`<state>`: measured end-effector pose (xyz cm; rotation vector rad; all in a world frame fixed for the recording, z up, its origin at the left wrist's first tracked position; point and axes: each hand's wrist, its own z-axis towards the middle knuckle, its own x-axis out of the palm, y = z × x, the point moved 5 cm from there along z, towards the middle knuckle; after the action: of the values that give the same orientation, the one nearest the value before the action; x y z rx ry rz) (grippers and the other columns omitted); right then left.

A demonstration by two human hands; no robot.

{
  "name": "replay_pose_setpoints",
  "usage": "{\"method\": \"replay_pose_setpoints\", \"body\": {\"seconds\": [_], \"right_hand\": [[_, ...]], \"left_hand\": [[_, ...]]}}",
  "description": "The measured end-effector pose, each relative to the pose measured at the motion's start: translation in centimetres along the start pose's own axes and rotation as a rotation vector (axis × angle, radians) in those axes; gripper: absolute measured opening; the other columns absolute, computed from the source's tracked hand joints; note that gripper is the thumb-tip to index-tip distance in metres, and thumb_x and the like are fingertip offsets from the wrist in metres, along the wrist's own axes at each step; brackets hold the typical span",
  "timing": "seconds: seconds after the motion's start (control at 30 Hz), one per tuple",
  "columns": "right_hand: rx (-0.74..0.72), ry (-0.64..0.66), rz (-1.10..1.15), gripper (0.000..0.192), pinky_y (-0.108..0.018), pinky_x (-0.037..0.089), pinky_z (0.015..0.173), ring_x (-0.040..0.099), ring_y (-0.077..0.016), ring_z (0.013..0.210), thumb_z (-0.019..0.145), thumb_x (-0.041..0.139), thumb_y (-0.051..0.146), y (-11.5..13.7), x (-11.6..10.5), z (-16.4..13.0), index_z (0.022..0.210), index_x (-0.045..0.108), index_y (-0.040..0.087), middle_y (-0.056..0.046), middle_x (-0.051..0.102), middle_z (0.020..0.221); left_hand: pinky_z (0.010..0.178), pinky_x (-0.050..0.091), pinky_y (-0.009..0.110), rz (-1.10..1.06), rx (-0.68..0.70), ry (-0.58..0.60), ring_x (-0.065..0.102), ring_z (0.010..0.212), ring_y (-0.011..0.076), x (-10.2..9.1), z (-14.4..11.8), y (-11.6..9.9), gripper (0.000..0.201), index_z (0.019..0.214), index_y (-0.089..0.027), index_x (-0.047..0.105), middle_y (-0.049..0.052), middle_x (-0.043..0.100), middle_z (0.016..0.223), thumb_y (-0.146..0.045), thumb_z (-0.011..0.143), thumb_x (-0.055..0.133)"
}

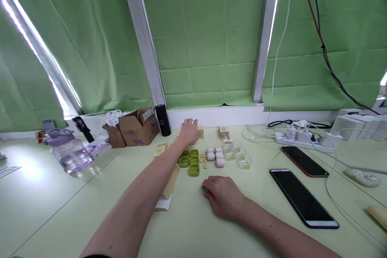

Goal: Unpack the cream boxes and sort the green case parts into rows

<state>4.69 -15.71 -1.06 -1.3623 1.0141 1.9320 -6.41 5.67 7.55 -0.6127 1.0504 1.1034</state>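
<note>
Two hands over small trays on a pale surface (90, 209)

Left hand (189, 131) lies flat, fingers spread, on a tan box (200, 132) beyond the green trays (190, 161); right hand (222, 197) rests loosely curled, holding nothing.

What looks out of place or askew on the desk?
Nothing spilled or broken. The green trays, pink pieces and clear cups sit in neat groups. Only clutter: the cardboard box stands open with flaps up, and cables lie tangled by the power strip. Left hand rests on a small box.
</note>
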Motion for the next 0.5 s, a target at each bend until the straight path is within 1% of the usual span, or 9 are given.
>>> {"method": "replay_pose_setpoints", "body": {"seconds": [0.17, 0.33, 0.4, 0.5], "right_hand": [[-0.010, -0.003, -0.010, 0.010, -0.031, 0.024, 0.062, 0.065, -0.0185, 0.084, 0.094, 0.053, 0.024, 0.0, -0.1, 0.1, 0.098, 0.062, 0.021, -0.004, 0.071, 0.098], [0.000, 0.010, 0.002, 0.013, -0.031, 0.026, 0.063, 0.065, -0.0196, 0.087, 0.094, 0.053, 0.025, -0.1, -0.1, 0.1, 0.103, 0.062, 0.021, -0.005, 0.071, 0.100], [0.000, 0.014, 0.006, 0.014, -0.031, 0.027, 0.063, 0.066, -0.0199, 0.088, 0.094, 0.054, 0.025, -0.2, -0.1, 0.1, 0.104, 0.063, 0.021, -0.005, 0.072, 0.101], [-0.004, 0.013, -0.003, 0.014, -0.031, 0.028, 0.063, 0.066, -0.0201, 0.087, 0.094, 0.054, 0.025, -0.2, -0.1, 0.2, 0.103, 0.063, 0.021, -0.005, 0.072, 0.101]], "left_hand": [[0.106, 0.036, 0.046, 0.010, -0.055, 0.117, 0.037, 0.137, 0.0378, 3.4, 2.1, -0.5, 0.063, 0.148, -0.015, 0.036, 0.023, 0.043, 0.148, -0.026, 0.090, 0.058], [0.110, 0.033, 0.051, 0.029, -0.079, 0.205, 0.036, 0.141, 0.0413, 5.6, 3.1, -0.7, 0.077, 0.153, -0.012, 0.027, 0.026, 0.038, 0.152, -0.024, 0.085, 0.061], [0.112, 0.031, 0.052, 0.037, -0.072, 0.223, 0.033, 0.144, 0.0415, 6.2, 3.4, -0.6, 0.077, 0.153, -0.013, 0.029, 0.026, 0.037, 0.154, -0.023, 0.084, 0.061], [0.116, 0.026, 0.054, 0.043, -0.050, 0.234, 0.029, 0.148, 0.0411, 6.6, 3.8, -0.6, 0.065, 0.145, -0.015, 0.040, 0.023, 0.038, 0.156, -0.022, 0.084, 0.061]]}}
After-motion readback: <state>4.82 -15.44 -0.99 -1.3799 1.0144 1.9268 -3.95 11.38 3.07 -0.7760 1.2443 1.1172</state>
